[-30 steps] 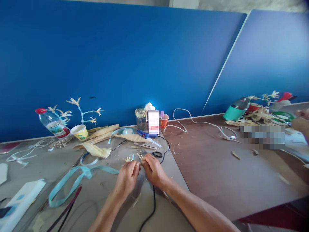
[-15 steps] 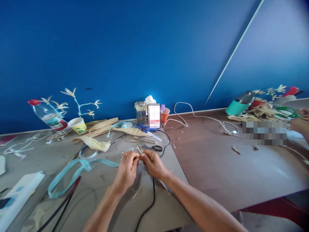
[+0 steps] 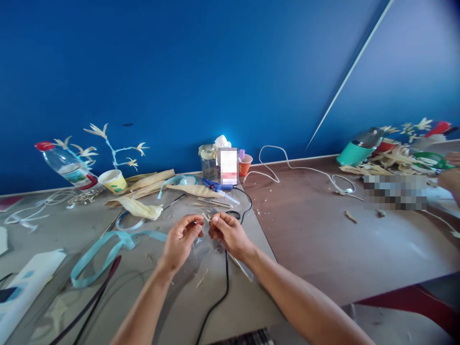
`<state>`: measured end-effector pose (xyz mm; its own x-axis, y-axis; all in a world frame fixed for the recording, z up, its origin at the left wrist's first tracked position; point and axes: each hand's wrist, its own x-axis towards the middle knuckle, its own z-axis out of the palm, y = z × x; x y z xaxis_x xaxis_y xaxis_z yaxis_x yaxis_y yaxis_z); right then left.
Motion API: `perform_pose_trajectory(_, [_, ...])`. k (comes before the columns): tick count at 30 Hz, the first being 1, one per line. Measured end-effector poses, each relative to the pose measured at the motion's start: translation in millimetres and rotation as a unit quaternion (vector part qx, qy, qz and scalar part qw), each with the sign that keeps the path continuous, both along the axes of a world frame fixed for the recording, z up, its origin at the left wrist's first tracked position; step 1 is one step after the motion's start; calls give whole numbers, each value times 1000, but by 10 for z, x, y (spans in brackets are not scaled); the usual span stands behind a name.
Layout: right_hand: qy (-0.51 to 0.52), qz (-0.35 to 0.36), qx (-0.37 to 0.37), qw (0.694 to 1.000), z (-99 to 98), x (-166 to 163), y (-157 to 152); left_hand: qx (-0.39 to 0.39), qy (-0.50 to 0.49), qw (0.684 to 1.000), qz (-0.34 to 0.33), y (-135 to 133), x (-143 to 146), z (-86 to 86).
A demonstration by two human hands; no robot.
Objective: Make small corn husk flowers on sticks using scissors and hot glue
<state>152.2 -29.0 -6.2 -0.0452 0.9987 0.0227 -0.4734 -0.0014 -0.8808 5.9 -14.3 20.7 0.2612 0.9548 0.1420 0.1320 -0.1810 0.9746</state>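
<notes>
Over the middle of the grey tabletop, my right hand (image 3: 230, 235) pinches a small pale husk strip (image 3: 206, 217), its tip standing up between thumb and forefinger. To its left, a small gap away, my left hand (image 3: 182, 239) is curled with thumb and forefinger close together; whether anything tiny is in that pinch is not visible. Behind the right hand lie black-handled scissors (image 3: 234, 215). A blue hot glue gun (image 3: 212, 185) rests farther back beside cream corn husks (image 3: 143, 209). Light blue ribbon (image 3: 95, 275) loops across the table left of my left hand.
A black cable (image 3: 227, 278) runs toward me under the right hand. Husk flowers on blue stems (image 3: 114, 155), a tilted bottle (image 3: 68, 165) and a paper cup (image 3: 114, 181) stand back left. At far right, another person's hand (image 3: 451, 179) is near a teal bottle (image 3: 355, 152) and husks.
My hands have come apart from touching, the left drawing slightly left. A pale strip now shows in the right fingers. The view has shifted a little.
</notes>
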Motion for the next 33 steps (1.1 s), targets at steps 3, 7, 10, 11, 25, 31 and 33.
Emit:
perform_pose_trajectory(3, [15, 25, -9, 1000, -12, -39, -22, -28, -44, 999, -10, -45, 87, -28])
perform_pose_trajectory(7, [17, 32, -3, 999, -21, -74, -54, -35, -76, 996, 4, -78, 162, -91])
perform_pose_trajectory(10, [6, 31, 5, 1000, -28, -86, -66, -38, -93, 995, -2, -88, 167, -117])
perform_pose_trajectory(11, [-4, 31, 11, 999, -29, -88, -67, -37, -97, 995, -4, -89, 158, -112])
perform_pose_trajectory(25, [-435, 155, 258, 849, 163, 128, -127, -76, -315, 943, 68, 184, -236, 100])
perform_pose_trajectory(31, [-562, 57, 284, 775, 25, 71, -98, -81, -321, 941, 64, 185, -243, 96])
perform_pose_trajectory(33, [-602, 10, 286, 746, -18, 67, -68, -79, -331, 938, 70, 193, -260, 103])
